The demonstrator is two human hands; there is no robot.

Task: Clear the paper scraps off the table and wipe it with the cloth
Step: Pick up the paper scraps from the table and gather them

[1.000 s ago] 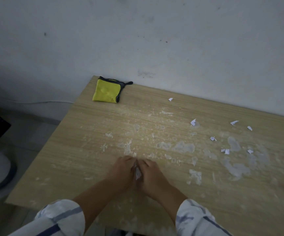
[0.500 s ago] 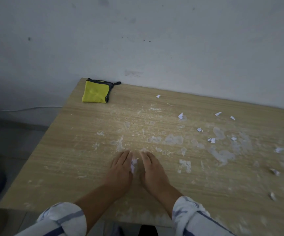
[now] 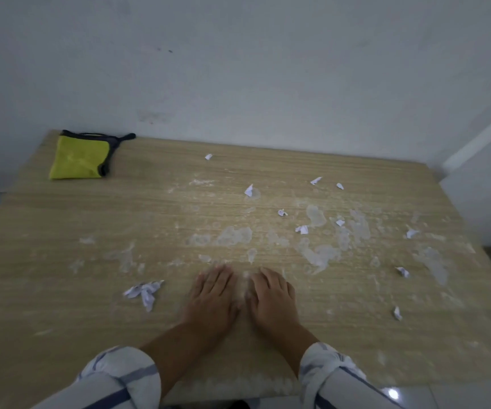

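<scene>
Head view: cloth [image 3: 79,157] lies folded upper left, loop pointing right. Both hands, left hand [image 3: 212,296] and right hand [image 3: 271,296], press flat, fingers together; a crumpled scrap clump [image 3: 145,291] newly lies left of them.

A plain indoor room is showing; a wood-grain surface [image 3: 61,261] is sitting against a scuffed white wall [image 3: 238,69]; glossy floor tiles [image 3: 459,394] are gleaming.

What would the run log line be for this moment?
hands: left hand and right hand flat on table | scraps: scattered | cloth: untouched, far-left corner
</scene>
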